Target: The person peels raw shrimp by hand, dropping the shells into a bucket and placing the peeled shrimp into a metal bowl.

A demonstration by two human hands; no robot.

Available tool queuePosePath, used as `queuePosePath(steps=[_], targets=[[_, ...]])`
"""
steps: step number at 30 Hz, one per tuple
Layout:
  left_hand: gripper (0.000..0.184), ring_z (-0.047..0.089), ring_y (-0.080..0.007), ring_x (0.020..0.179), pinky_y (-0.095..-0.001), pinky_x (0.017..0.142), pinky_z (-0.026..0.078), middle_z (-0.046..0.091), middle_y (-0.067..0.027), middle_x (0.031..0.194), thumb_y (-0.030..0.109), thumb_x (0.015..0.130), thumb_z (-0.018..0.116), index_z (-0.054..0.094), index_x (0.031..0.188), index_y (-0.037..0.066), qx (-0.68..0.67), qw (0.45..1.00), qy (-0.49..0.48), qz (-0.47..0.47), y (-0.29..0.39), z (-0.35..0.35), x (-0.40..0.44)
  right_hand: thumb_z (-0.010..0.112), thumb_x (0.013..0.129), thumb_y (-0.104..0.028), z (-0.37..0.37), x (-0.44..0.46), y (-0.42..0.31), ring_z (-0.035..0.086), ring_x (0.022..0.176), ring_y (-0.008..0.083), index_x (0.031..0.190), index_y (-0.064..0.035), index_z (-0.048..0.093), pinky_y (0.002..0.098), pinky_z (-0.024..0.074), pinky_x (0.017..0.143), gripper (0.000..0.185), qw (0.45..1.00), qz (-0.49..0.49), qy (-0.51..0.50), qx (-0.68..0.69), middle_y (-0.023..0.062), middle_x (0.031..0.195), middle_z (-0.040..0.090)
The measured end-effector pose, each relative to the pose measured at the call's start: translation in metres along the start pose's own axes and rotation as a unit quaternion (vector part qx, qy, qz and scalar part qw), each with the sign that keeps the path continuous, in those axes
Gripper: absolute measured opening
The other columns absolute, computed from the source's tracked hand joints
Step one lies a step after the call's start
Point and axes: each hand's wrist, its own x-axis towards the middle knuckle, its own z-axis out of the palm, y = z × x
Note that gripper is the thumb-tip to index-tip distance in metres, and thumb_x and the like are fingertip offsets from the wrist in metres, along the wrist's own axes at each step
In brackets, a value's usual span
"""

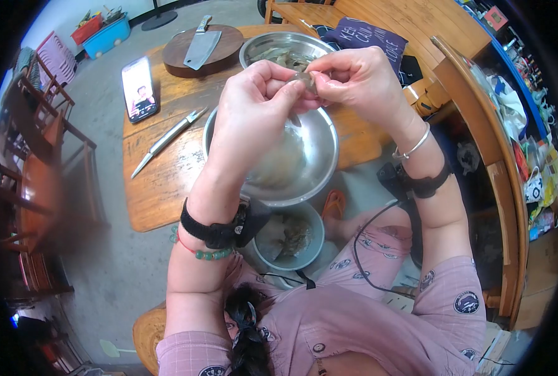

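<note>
Has a grey floor, dark wooden chairs at left, a pink plastic stack near a pale wall, and a worn wooden table. Catches glossy light on chair wood.

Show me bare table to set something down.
Roomiest: the near left corner of the table, bordered by the slim metal tool and large bowl. A smaller patch lies right of that bowl. The far side is crowded: chopping board with cleaver, second bowl. Left hand and right hand meet there.
</note>
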Motion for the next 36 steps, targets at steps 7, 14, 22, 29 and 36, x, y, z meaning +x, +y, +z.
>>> queuePosePath(steps=[7, 14, 22, 29, 36], targets=[[0.017, 0.069, -0.0176, 0.082, -0.0253, 0.072, 0.055, 0.068, -0.0125, 0.092, 0.002, 0.093, 0.056, 0.054, 0.109, -0.003, 0.018, 0.999, -0.011, 0.04, 0.001, 0.001, 0.002, 0.067, 0.087, -0.008, -0.013, 0.0, 0.0, 0.067, 0.066, 0.0119, 0.093, 0.0058, 0.069, 0.0229, 0.0558, 0.06, 0.015, 0.984, 0.067, -0.039, 0.16, 0.0094, 0.077, 0.07], [0.017, 0.068, -0.0158, 0.079, -0.0244, 0.07, 0.054, 0.068, -0.0112, 0.089, 0.001, 0.093, 0.055, 0.054, 0.109, -0.004, 0.008, 0.998, 0.005, 0.059, 0.003, 0.002, 0.001, 0.062, 0.092, -0.016, -0.008, -0.004, 0.015, 0.068, 0.068, 0.0135, 0.104, 0.0023, 0.066, 0.0215, 0.0541, 0.057, 0.022, 0.958, 0.136, -0.084, 0.239, 0.0092, 0.083, 0.07], [0.016, 0.067, -0.0162, 0.075, -0.0266, 0.068, 0.055, 0.067, -0.0109, 0.089, 0.004, 0.094, 0.056, 0.054, 0.108, -0.004, 0.023, 0.998, 0.04, 0.032, 0.003, -0.002, 0.003, 0.062, 0.092, -0.016, 0.001, -0.008, -0.004, 0.066, 0.07, 0.0108, 0.108, 0.005, 0.064, 0.0204, 0.0525, 0.056, 0.027, 0.984, 0.072, -0.042, 0.16, 0.0079, 0.085, 0.069], [0.014, 0.068, -0.012, 0.07, -0.0225, 0.059, 0.051, 0.071, -0.0116, 0.079, 0.0, 0.089, 0.059, 0.059, 0.101, -0.007, 0.048, 0.994, 0.08, 0.06, -0.005, 0.004, 0.004, 0.063, 0.088, -0.005, 0.007, -0.008, -0.01, 0.065, 0.065, 0.0092, 0.104, 0.0077, 0.065, 0.0215, 0.0533, 0.056, 0.021, 0.991, 0.086, -0.012, 0.104, 0.0083, 0.08, 0.069], [0.016, 0.07, -0.0149, 0.074, -0.024, 0.062, 0.053, 0.071, -0.0135, 0.081, 0.0, 0.089, 0.059, 0.06, 0.101, -0.009, 0.097, 0.987, 0.086, 0.092, -0.006, 0.007, 0.003, 0.061, 0.088, -0.002, 0.006, -0.008, -0.009, 0.065, 0.065, 0.0092, 0.099, 0.0083, 0.066, 0.0224, 0.0544, 0.059, 0.016, 0.992, 0.074, 0.001, 0.099, 0.0079, 0.077, 0.069]])
